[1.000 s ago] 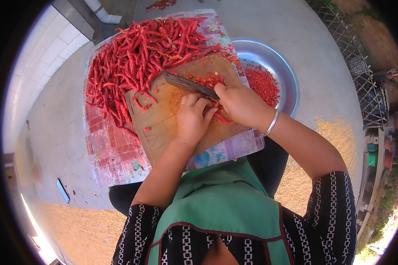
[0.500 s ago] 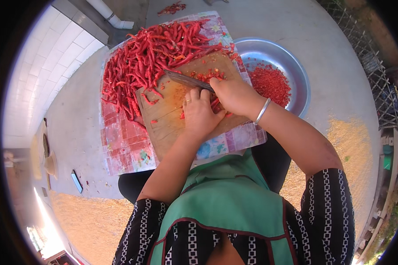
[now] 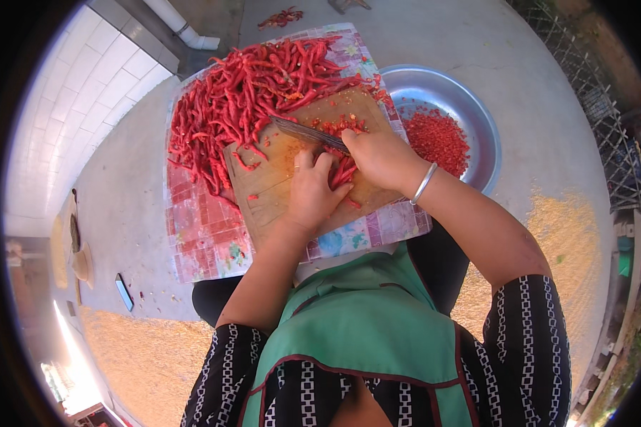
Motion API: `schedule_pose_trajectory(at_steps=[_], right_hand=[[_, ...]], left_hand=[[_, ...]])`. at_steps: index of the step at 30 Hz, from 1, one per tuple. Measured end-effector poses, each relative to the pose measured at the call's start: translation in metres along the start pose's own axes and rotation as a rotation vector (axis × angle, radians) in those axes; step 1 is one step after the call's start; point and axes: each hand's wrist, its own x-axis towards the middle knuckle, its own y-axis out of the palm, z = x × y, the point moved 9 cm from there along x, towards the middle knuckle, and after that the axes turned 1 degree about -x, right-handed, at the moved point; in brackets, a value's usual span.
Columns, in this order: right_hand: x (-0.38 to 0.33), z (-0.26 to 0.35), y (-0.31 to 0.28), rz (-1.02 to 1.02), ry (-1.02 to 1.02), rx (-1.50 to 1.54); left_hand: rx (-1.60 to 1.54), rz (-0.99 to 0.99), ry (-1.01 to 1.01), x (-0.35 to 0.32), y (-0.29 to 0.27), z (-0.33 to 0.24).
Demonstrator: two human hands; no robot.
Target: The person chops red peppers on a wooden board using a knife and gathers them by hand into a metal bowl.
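To the upper left of the cutting board (image 3: 267,191), your big pile of whole chillies (image 3: 242,99) covers much of the table (image 3: 199,231), so a lot looks left to cut. Over the board, your left grip (image 3: 312,191) curls with thumb and forefinger apart beside a few red chilli pieces (image 3: 343,169); whether it pinches them, I cannot tell. Your knife (image 3: 306,133) slants across the board, your right grip (image 3: 381,158) wrapped tightly around its handle end. Right of the board, a metal basin (image 3: 470,99) already holds a good heap of chopped chilli (image 3: 441,139). The whole chillies look long, slim, wrinkled and deep red; the pieces by your left grip are glossy, and the basin's heap is finely cut and bright red.
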Motion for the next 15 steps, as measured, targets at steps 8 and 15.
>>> schedule_pose_trajectory(at_steps=[8,15], right_hand=[[-0.002,0.000,-0.002,-0.064,-0.040,-0.001],[-0.003,0.001,0.004,0.001,0.019,0.002]], left_hand=[[0.032,-0.061,-0.013,-0.008,0.002,0.001],[-0.098,-0.056,-0.032,-0.005,0.007,0.014]])
